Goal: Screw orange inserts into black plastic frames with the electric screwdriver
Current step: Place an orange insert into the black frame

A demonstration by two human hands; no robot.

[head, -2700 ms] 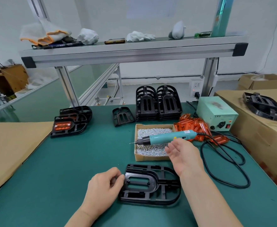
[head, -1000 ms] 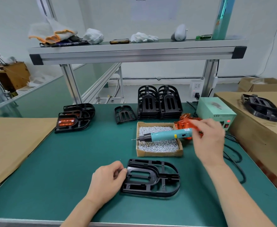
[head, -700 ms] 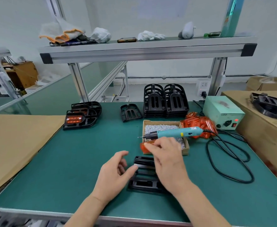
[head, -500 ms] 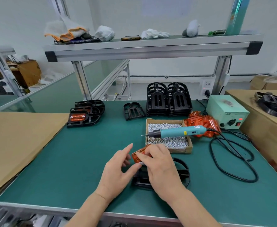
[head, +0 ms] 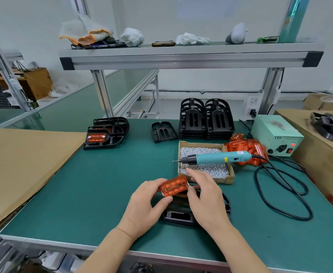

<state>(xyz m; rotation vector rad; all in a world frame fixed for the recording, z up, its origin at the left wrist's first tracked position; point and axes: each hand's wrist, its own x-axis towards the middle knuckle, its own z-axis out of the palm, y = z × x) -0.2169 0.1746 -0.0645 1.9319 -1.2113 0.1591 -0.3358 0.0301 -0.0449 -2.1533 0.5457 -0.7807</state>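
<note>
Both hands hold one orange insert (head: pixel 173 186) just above a black plastic frame (head: pixel 179 216) lying on the green mat. My left hand (head: pixel 147 204) grips the insert's left end between thumb and fingers. My right hand (head: pixel 205 196) pinches its right end, and it hides much of the frame. The teal electric screwdriver (head: pixel 216 157) lies untouched across a cardboard box of screws (head: pixel 205 164), tip pointing left. A heap of orange inserts (head: pixel 246 148) sits behind its handle.
Two stacks of black frames (head: pixel 206 120) and a single frame (head: pixel 162 132) stand at the back. Frames with an insert fitted (head: pixel 104 133) lie at back left. A power unit (head: pixel 276 137) and looped black cable (head: pixel 283 186) occupy the right. Cardboard flanks both sides.
My right hand fetched an insert from the heap and brought it over the frame. My left hand let go of the frame's edge and took the insert's left end.
</note>
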